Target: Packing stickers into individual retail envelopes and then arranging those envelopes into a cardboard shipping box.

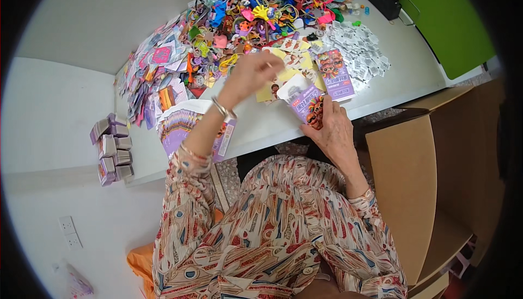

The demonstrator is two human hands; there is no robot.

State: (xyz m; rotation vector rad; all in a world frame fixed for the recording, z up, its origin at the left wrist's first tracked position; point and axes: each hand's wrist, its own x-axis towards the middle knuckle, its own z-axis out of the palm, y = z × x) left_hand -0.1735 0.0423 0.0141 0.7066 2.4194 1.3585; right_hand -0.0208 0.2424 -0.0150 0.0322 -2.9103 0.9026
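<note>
Along the near edge of the white table [251, 134], the right hand [334, 131] is gripping an illustrated purple cardboard carton [308, 107], thumb and fingers pressing on its sides. The carton's white end flap [293, 85] is standing open, pointing toward the table's far side. The left hand [254, 74], wearing a silver-coloured bangle [223, 108] at the wrist, is hovering near the yellow printed sheets [298, 60]; its fingers are curling close together, and whether they are holding anything cannot be determined, owing to blur. Just right of the sheets, a second illustrated purple box [334, 73] is lying flat. Toward the table's right edge, a heap of small white packets [357, 48] is spreading. Along the far side, a large mound of multicoloured plastic toys [267, 10] is covering the surface. Toward the left edge, a pile of flat printed packets [155, 62] is lying. At the near edge, left of the hands, a fanned row of flat purple cartons [182, 127] is resting, partly hidden behind the left forearm.
</note>
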